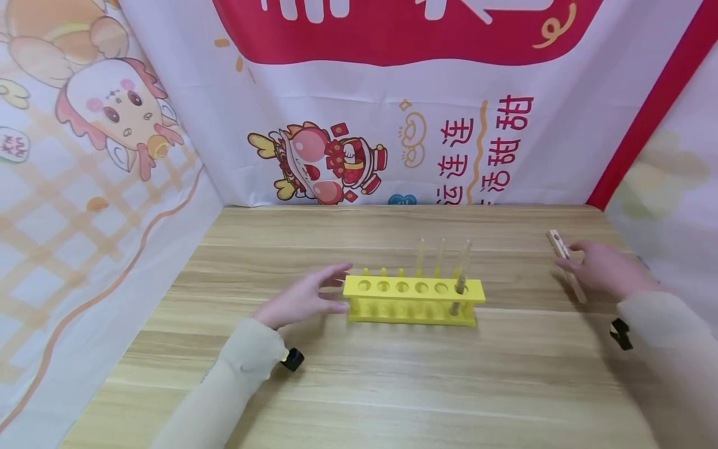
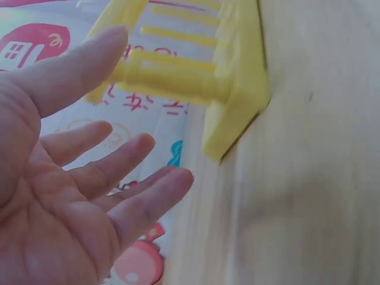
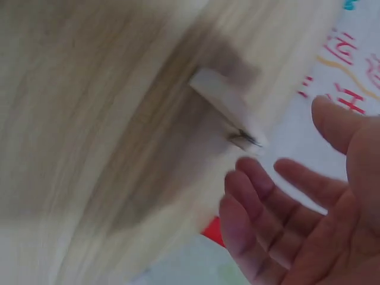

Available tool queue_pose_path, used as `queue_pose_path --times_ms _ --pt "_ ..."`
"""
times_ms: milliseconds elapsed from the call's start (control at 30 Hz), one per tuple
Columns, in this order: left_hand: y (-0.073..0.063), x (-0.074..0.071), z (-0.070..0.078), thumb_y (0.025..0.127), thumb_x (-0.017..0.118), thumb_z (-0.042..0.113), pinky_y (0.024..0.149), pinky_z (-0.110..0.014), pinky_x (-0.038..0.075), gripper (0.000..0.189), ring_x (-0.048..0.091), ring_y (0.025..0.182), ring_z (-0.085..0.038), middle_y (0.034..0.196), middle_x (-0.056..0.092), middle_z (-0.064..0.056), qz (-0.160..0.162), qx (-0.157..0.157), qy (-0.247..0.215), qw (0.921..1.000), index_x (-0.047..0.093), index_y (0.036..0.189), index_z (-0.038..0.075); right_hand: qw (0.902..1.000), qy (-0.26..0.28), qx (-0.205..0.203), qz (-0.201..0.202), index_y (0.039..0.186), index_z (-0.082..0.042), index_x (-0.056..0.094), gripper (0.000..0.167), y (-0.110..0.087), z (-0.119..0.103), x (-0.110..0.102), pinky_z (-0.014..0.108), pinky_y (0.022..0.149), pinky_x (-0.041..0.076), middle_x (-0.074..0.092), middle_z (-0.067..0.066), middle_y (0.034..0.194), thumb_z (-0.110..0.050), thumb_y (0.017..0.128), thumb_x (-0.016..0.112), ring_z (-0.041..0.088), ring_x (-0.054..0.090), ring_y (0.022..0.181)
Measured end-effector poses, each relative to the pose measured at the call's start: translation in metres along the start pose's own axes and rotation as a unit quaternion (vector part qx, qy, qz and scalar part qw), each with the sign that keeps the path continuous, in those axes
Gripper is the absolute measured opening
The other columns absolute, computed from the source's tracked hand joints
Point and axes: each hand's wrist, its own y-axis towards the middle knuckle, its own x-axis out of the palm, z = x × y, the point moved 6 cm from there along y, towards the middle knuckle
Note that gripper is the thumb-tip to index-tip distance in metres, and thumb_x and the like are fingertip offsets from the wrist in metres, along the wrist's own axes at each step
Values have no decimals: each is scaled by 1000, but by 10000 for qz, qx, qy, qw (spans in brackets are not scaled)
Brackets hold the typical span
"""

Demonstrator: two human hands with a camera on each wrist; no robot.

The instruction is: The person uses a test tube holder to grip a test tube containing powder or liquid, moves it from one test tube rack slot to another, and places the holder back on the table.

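Observation:
A yellow test tube rack point(image 1: 414, 288) stands on the wooden table. In its rightmost hole a glass test tube point(image 1: 463, 268) leans slightly, with something dark low in it. Two more clear tubes, one of them a test tube point(image 1: 440, 255), rise along the rack's back row of pegs. Beside the rack's left end is my left hand point(image 1: 305, 296), thumb and fingers spread around that end; the left wrist view shows its palm point(image 2: 65, 219) holding nothing. At the right, my right hand point(image 1: 608, 268) reaches over a wooden test tube clamp point(image 1: 568, 268). The right wrist view shows relaxed fingers point(image 3: 243, 196) apart from the clamp.
The wood-grain table point(image 1: 392, 386) ends at the back against a printed cloth point(image 1: 224, 156) with red lettering and cartoon figures. More printed cloth point(image 1: 168, 218) stands at the left and right sides. A black wrist device point(image 1: 293, 359) shows under the left sleeve.

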Motion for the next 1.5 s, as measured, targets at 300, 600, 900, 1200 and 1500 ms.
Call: queue_pose_path --times_ms 300,600,900,1200,1500 --pt "19 20 -12 87 78 12 95 -34 48 64 58 114 -17 127 62 3 105 -267 -315 9991 51 143 26 9954 453 728 -438 74 -6 58 51 14 24 23 37 49 43 56 6 61 -51 95 57 22 55 55" --pt "27 18 -21 84 81 17 93 -40 47 38 63 102 -18 112 69 3 386 -626 -282 9969 67 119 18 9958 460 777 135 86 3 62 37 10 27 20 37 52 40 55 10 68 -32 95 60 27 51 62" --pt "26 18 -19 84 81 18 86 -38 47 30 61 96 -18 107 70 5 192 -691 -86 9974 71 112 17 9943 800 565 428 107 5 59 44 -5 10 11 35 56 39 62 8 77 -38 101 50 26 52 68" --pt "26 15 -14 82 83 17 86 -38 47 29 61 93 -19 104 70 6 122 -628 151 9978 71 108 17 9725 1146 -45 2028 113 4 56 35 -45 -54 -23 37 56 38 62 12 80 -29 103 51 22 51 62" --pt "29 17 -14 82 83 15 85 -38 47 26 61 91 -18 102 70 5 94 -605 171 9980 71 105 16 9456 850 -982 2983 103 -2 62 13 -90 -115 -45 26 52 33 59 2 70 -9 93 67 6 44 51"
